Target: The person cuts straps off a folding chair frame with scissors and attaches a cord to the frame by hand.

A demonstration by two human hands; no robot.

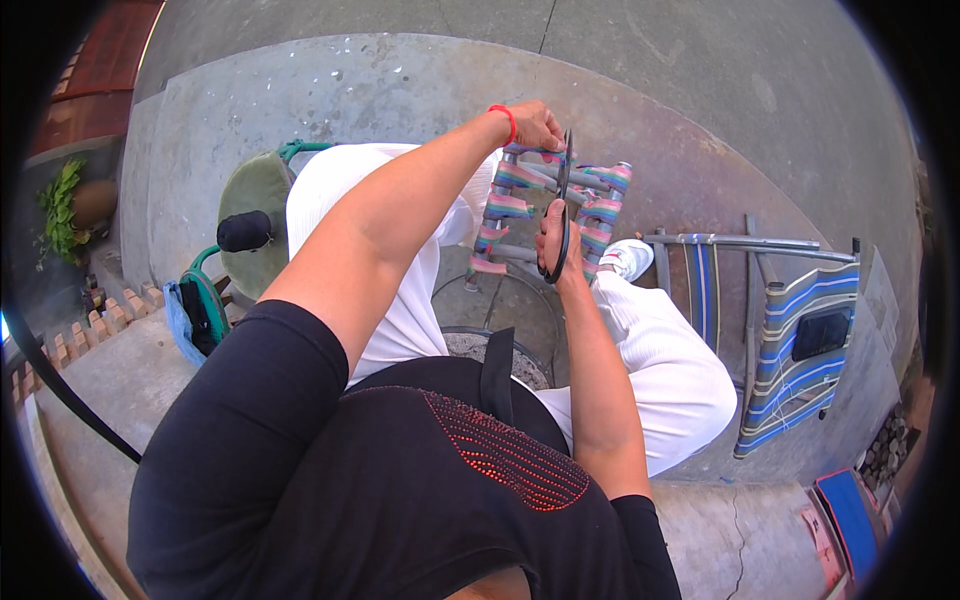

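Note:
My right hand (555, 238) grips black scissors (566, 180), their long blades pointing upward past my left hand. My left hand (536, 128), with a red band at the wrist, is closed on a pastel striped fabric strip (522, 150) at the top of a grey metal frame (585, 176) between my knees. More short striped strips (605, 210) wrap both sides of this frame, some with loose ends. The blades are close beside my left fingertips; whether they touch the fabric, I cannot tell.
At left stand a green padded seat (245, 180) with a black roll (243, 230), a blue bag (185, 320) and a potted plant (70, 205). At right lies a striped folding chair (790, 390) bearing a black flat object (820, 333); a blue-and-red item (845, 520) sits lower right.

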